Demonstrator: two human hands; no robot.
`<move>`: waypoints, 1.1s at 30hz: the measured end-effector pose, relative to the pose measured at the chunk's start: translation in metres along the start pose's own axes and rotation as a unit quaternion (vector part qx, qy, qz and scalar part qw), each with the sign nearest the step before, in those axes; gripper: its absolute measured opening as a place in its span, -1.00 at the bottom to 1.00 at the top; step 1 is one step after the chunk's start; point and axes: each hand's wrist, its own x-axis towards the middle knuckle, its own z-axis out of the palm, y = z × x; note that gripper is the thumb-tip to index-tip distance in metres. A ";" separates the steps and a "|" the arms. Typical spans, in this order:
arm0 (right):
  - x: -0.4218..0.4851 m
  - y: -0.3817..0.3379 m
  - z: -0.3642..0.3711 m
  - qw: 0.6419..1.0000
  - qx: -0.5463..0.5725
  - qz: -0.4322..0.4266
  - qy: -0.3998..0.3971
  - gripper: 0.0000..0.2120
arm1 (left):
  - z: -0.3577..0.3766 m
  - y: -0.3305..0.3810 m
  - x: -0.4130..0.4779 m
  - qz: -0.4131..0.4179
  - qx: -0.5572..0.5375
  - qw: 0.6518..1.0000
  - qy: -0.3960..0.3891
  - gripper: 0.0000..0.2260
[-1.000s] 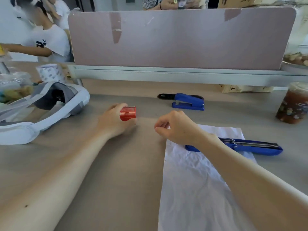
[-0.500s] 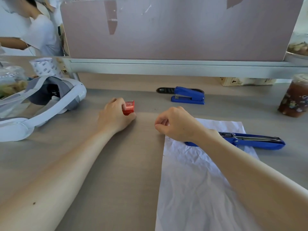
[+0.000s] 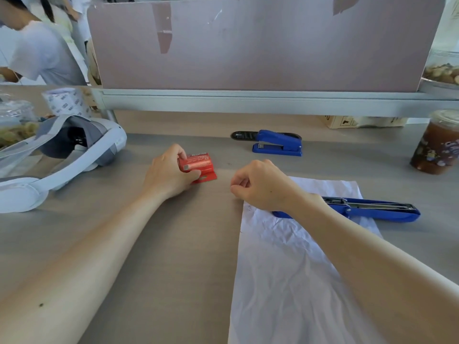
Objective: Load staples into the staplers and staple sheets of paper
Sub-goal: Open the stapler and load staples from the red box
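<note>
Well, the grey desk (image 3: 173,256) takes up most of what I see, closed at the back by a pinkish divider panel (image 3: 248,45). On the person's right a large crumpled sheet of white paper (image 3: 285,281) lies flat, running from the near edge up towards the hands. On the left sits a white-and-grey headset (image 3: 74,155), well apart from the work.

Next in size is the opened blue stapler (image 3: 372,209). It lies on the paper's far right corner with its metal magazine channel facing up. Its long axis runs side to side across the desk, and its left end is hidden behind the right wrist. A second blue stapler (image 3: 278,144), closed, rests further back near the divider, also lying crosswise.

The small red staple box (image 3: 201,165) sits on the desk with its flap open. The left hand (image 3: 169,175) grips it, thumb and fingers curled round its left end.

The right hand (image 3: 260,187) hovers just right of the box at the paper's top left corner, a little bare desk between them. Its fingers are curled in, thumb towards forefinger; whether it pinches staples I cannot tell.

My guess is the opened stapler gets loaded next. It lies to the right of both hands, and the right hand is much the nearer.
</note>
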 end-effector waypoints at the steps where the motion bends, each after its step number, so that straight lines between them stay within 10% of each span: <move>1: 0.000 0.000 0.000 1.000 0.002 0.001 0.001 -0.84 | -0.001 0.000 0.000 -0.003 -0.007 1.000 -0.004 -0.66; 6: -0.002 -0.001 -0.002 1.000 0.010 0.007 -0.004 -0.83 | -0.004 0.010 0.007 -0.044 0.016 0.994 -0.100 -0.28; 12: -0.004 -0.002 -0.005 1.000 0.014 0.015 0.006 -0.81 | 0.003 0.015 0.010 -0.022 0.075 0.988 -0.130 -0.29; 19: -0.003 0.005 -0.014 0.989 0.076 0.093 0.089 -0.79 | -0.004 0.017 -0.013 0.129 -0.092 0.979 -0.129 -0.37; 26: -0.012 0.000 -0.032 0.934 0.341 0.102 0.012 -0.80 | -0.012 0.040 -0.036 0.131 -0.376 0.896 -0.195 -0.32; 33: -0.016 0.000 -0.031 0.951 0.287 0.108 0.034 -0.79 | -0.001 0.047 -0.039 0.152 -0.332 0.907 -0.210 -0.30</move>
